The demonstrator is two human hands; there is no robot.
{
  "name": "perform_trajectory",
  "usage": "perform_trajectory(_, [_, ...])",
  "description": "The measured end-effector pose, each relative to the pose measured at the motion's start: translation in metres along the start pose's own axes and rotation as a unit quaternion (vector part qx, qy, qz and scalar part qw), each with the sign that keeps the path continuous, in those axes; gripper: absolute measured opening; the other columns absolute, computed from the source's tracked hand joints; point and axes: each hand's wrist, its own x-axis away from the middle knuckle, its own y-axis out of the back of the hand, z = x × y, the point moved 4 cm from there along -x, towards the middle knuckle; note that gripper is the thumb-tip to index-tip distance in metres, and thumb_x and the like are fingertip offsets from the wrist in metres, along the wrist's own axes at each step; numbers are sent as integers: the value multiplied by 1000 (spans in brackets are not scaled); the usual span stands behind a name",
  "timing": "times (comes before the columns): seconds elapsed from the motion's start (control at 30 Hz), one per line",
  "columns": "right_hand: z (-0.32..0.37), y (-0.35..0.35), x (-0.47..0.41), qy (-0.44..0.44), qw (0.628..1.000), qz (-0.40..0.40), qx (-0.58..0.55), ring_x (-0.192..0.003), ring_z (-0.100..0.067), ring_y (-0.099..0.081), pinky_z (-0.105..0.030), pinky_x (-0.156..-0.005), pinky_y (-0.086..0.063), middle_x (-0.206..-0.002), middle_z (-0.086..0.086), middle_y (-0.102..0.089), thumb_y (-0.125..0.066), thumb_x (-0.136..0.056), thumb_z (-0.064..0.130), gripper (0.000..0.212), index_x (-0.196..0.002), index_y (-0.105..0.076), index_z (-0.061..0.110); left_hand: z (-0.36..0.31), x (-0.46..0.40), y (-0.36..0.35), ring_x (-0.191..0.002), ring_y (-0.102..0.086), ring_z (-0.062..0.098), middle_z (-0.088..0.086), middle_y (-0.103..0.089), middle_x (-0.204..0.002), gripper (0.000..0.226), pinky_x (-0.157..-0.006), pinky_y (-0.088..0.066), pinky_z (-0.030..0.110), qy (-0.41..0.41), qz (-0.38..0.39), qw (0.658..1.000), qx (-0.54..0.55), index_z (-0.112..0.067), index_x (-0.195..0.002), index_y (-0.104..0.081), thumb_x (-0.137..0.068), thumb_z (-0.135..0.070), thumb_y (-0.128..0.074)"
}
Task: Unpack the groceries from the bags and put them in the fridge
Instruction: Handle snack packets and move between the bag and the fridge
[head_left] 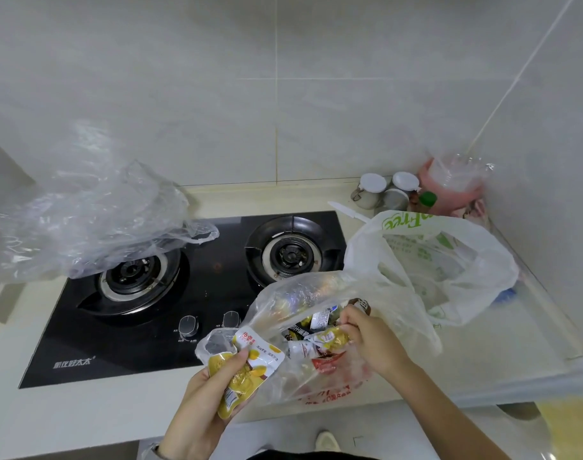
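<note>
A clear plastic bag lies open on the counter in front of me, with several small snack packets inside. My left hand grips a few yellow and white snack packets at the bag's left edge. My right hand reaches into the bag and pinches a small yellow packet. Behind it stands a white shopping bag with green print, its mouth open.
A black two-burner gas hob fills the counter's middle. A crumpled clear bag lies over its left burner. Lidded jars, a green-capped bottle and a pink packet crowd the back right corner. A white knife lies near them.
</note>
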Motion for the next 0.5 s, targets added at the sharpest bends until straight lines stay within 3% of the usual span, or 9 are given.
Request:
perform_trajectory(0.17, [29, 23, 24, 27, 989, -118, -83, -58, -13, -50, -34, -59, -44, -69, 4, -55, -48, -99, 19, 12, -88, -44, 23, -5, 0, -9, -83, -72, 25, 19, -73, -99, 30, -79, -52, 34, -2, 22, 1000, -20, 0, -96, -72, -73, -18, -71])
perform_trajectory(0.27, [40, 33, 43, 8, 968, -198, -154, -58, -14, -52, -33, -59, -44, -70, 2, -57, -50, -98, 14, 12, -90, -46, 22, -9, 2, -20, -83, -73, 21, 17, -73, -100, 18, -83, -50, 36, -2, 56, 998, -42, -7, -84, -78, -74, -20, -70])
perform_trajectory(0.33, [45, 40, 57, -30, 945, -239, -221, -58, -13, -55, -30, -58, -45, -71, 4, -60, -50, -97, 13, 19, -89, -46, 28, -12, 4, -30, -88, -73, 22, 16, -73, -101, 19, -86, -49, 37, -1, 79, 995, -62, -10, -83, -79, -71, -22, -71])
perform_trajectory(0.4, [47, 43, 71, -75, 916, -260, -297, -63, -22, -61, -37, -61, -51, -75, 1, -62, -50, -98, 16, 19, -87, -48, 31, -14, 5, -42, -89, -73, 24, 16, -73, -101, 20, -83, -49, 37, 1, 103, 991, -80, -8, -84, -79, -70, -22, -71])
perform_trajectory(0.5, [47, 47, 96, -133, 856, -289, -407, -63, -26, -63, -44, -55, -57, -77, -14, -61, -49, -99, 13, 12, -90, -51, 21, -13, 9, -62, -86, -73, 25, 17, -74, -98, 23, -75, -51, 36, 6, 150, 982, -115, -5, -89, -77, -73, -20, -69])
